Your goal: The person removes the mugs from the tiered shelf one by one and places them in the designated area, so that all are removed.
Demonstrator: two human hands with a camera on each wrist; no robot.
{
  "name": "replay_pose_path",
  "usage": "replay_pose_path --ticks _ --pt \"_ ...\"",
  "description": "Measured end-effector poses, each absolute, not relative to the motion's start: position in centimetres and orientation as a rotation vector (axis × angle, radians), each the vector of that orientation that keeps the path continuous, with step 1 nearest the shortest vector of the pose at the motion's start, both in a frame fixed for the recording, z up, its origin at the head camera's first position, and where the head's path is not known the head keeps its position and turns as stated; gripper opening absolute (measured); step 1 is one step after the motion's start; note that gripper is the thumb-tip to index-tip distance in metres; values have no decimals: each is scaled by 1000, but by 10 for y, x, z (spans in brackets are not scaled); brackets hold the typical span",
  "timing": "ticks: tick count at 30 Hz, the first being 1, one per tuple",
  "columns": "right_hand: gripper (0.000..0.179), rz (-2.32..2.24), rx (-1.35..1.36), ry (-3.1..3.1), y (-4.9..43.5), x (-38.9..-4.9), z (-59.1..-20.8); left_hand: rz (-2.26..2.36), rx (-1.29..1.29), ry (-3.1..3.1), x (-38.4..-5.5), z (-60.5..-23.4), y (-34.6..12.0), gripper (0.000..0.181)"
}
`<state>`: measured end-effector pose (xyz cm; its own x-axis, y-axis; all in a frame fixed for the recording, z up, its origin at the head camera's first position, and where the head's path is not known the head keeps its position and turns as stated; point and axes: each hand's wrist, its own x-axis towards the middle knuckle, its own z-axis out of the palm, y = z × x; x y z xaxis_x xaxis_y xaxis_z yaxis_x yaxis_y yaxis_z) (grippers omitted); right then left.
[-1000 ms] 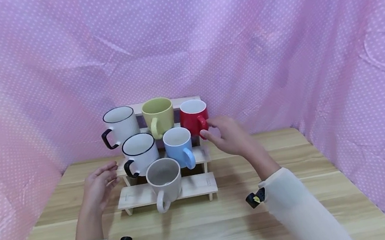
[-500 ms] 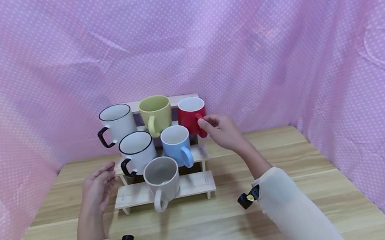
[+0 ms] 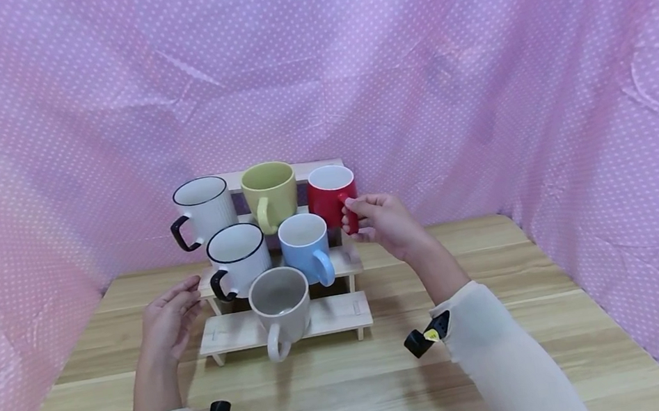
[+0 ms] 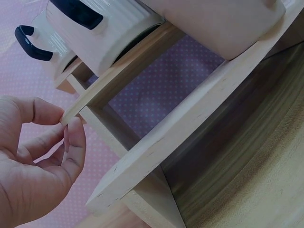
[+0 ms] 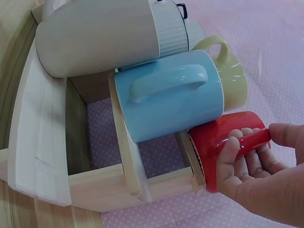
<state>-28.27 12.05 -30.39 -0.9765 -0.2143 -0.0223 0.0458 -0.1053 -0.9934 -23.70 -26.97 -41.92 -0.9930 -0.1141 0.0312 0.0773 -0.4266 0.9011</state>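
Note:
My right hand [image 3: 392,228] grips the handle of a red mug [image 3: 323,205] with a white inside, at the right of the top tier of a stepped wooden rack [image 3: 338,313]. In the right wrist view the fingers curl round the handle, and the mug's base is against the shelf board. At the rack's left side my left hand [image 3: 164,323] pinches the end of the middle shelf board [image 4: 78,107] between thumb and fingers. A light blue mug [image 3: 296,259] stands in front of the red one, and a yellow-green mug [image 3: 283,201] to its left.
Two white mugs with black handles, a rear one [image 3: 217,218] and a front one [image 3: 253,272], stand at the rack's left. A grey-beige mug [image 3: 295,312] sits on the lowest tier. A pink dotted curtain [image 3: 418,116] hangs behind the wooden table [image 3: 344,400].
My right hand has moved in from beside the red mug and taken hold of its handle. The mugs and my left hand look to be in the same places.

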Motion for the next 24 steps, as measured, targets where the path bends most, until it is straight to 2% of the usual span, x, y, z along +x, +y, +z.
replay_pose_path --ticks 11,24 --pt "29 -2186 -172 2048 127 -281 -302 -2554 60 -1631 -237 -419 -270 31" --pt "33 -2224 -275 2088 155 -279 -308 -2543 45 -1654 -236 -420 -269 34"
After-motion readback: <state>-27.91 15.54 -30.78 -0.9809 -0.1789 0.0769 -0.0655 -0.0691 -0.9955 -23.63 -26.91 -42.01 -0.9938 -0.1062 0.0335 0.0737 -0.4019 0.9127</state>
